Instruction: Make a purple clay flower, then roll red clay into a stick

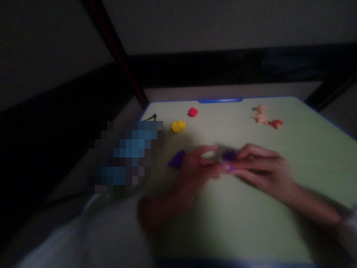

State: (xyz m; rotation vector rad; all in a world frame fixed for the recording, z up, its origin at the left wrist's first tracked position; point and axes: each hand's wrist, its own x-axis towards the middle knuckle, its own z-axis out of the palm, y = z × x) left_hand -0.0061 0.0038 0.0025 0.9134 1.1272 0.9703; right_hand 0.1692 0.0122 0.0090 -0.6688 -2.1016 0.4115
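Observation:
Above the board, the fingertips of my left hand [195, 169] and my right hand [264, 169] meet at a small piece of purple modelling clay [230, 167]. Both hands pinch it, though the fingers cover most of it and the picture is blurred. One finger of my left hand sticks out, curved forward. Just beyond the fingertips shows a darker, knobbly purple clay piece [228, 155]; whether it joins the pinched bit, I cannot tell. A larger purple clay lump [176, 159] lies left of my left hand, partly behind it.
The pale board [223, 223] has a blue edge and a blue handle [220, 100] at the far side. On it are a yellow clay lump [178, 126], a red clay lump [192, 112] and peach-and-red clay shapes [261, 118]. A pixelated patch [125, 156] covers the left side.

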